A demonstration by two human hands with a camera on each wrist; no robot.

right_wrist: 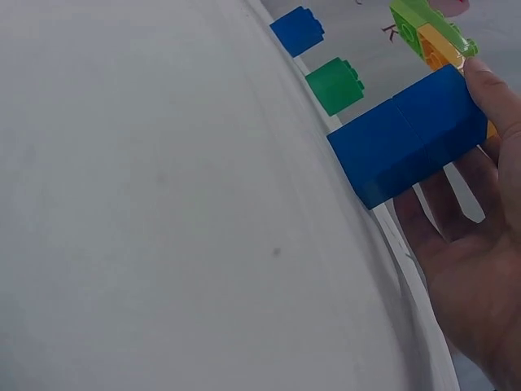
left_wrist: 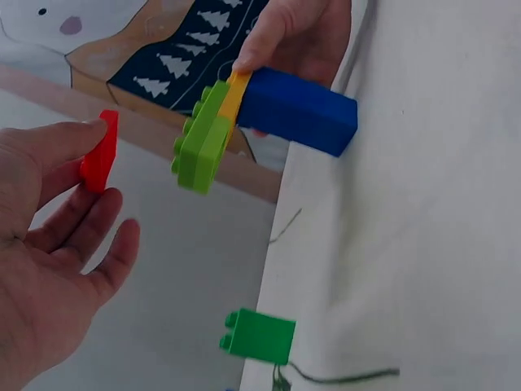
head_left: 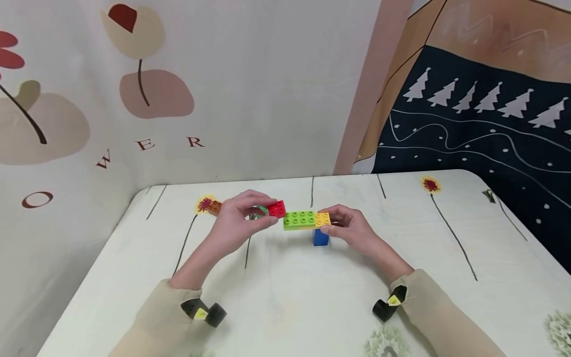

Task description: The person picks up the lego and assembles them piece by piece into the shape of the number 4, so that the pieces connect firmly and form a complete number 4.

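Between thumb and fingertips, my left hand (head_left: 232, 224) pinches a thin red brick (head_left: 277, 208). It is held just left of a built piece and slightly above it, apart from it in the left wrist view. That piece has a light green brick (head_left: 298, 219) on a yellow brick (head_left: 322, 219), which sits on a blue block column (right_wrist: 407, 134) standing on the table. A seam crosses the column. The light green end juts out leftward past the column. My right hand (head_left: 354, 229) grips the yellow end, thumb at its near edge and fingers behind.
Beyond the left hand, a green brick (left_wrist: 262, 336) stands on the table, with a blue brick (right_wrist: 297, 31) near it. A brown brick (head_left: 215, 207) lies farther left. White flower-print cloth covers the table (head_left: 276, 297); a printed curtain (head_left: 267, 99) hangs behind.
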